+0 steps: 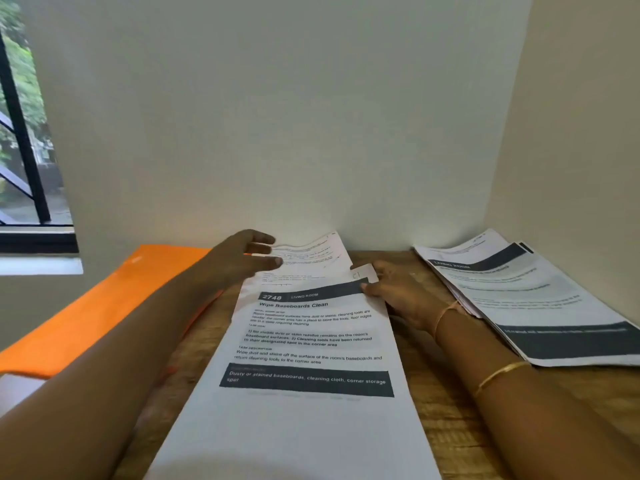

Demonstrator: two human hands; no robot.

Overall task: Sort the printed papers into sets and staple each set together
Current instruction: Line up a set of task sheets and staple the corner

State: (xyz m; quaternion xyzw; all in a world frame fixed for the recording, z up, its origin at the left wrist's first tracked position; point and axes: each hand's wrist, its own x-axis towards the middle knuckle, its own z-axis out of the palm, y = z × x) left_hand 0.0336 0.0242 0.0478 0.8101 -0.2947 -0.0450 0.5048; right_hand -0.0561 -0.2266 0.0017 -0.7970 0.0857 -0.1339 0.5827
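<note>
A printed sheet headed "Wipe Baseboards Clean" [304, 344] lies in the middle of the wooden table [446, 420], on top of other sheets. A further sheet [308, 258] pokes out beyond it, its far edge curling up against the wall. My left hand [242, 258] hovers over that far sheet's left side, fingers extended. My right hand [391, 289] pinches the top right corner of the front sheet, where a small white tab [363, 273] shows. A second pile of printed papers [526, 296] lies fanned at the right. No stapler is in view.
An orange folder [104, 306] lies along the table's left side, partly under my left forearm. White walls close the table at the back and right. A window with a black frame [20, 133] is at the far left.
</note>
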